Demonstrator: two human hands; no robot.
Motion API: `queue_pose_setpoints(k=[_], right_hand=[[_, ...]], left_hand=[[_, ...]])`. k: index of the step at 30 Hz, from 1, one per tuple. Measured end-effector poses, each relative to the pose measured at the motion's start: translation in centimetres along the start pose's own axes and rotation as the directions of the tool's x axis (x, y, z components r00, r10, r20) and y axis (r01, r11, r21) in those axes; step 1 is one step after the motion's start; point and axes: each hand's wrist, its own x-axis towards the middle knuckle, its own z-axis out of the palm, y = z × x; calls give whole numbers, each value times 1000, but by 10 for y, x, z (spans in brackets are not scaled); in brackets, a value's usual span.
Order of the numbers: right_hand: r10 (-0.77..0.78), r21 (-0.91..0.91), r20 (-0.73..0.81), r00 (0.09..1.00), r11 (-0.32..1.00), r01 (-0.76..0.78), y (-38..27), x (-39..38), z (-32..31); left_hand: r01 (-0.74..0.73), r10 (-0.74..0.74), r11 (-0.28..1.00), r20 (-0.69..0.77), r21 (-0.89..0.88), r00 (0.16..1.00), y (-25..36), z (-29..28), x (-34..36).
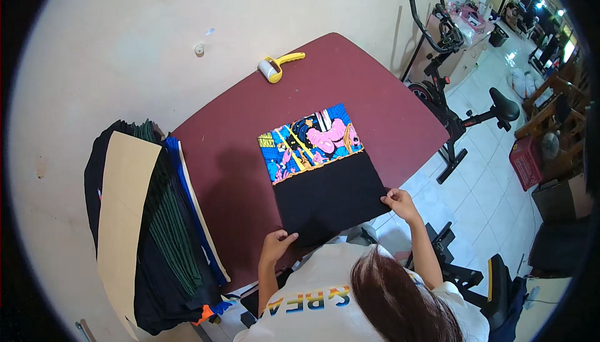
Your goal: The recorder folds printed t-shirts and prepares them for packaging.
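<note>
A folded black T-shirt (328,192) lies on the maroon table (225,173), its far part bearing a bright blue, pink and yellow print (312,142). My left hand (276,246) holds the near left corner of the cloth, thumb on top and fingers partly hidden under the edge. At the near right corner, my right hand (401,204) pinches the fabric between thumb and fingers. Close to the body, the near edge of the shirt reaches the table's front edge.
A yellow-handled lint roller (273,69) rests at the table's far side. On the left stands a pile of dark folded clothes (172,229) with a tan cardboard sheet (122,204) against it. An exercise bike (440,73) stands beyond the table's right edge, on white floor tiles.
</note>
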Motion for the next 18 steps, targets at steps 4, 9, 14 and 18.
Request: queue_pose_setpoints(k=[4,9,14,18], right_hand=[[-165,-253,-119,979,959,131,0,-8,6],[-494,-539,-294,818,793,285,-4,-7,23],[141,-177,-43,989,973,-146,-16,16,21],[126,-269,121,985,959,-89,-38,20,15]], left_hand=[[-102,111,983,-52,149,992,-9,13,-4],[-206,167,975,-347,-79,923,-18,35,13],[-78,35,961,-165,-264,986,4,30,34],[176,-124,968,273,-177,954,27,14,35]])
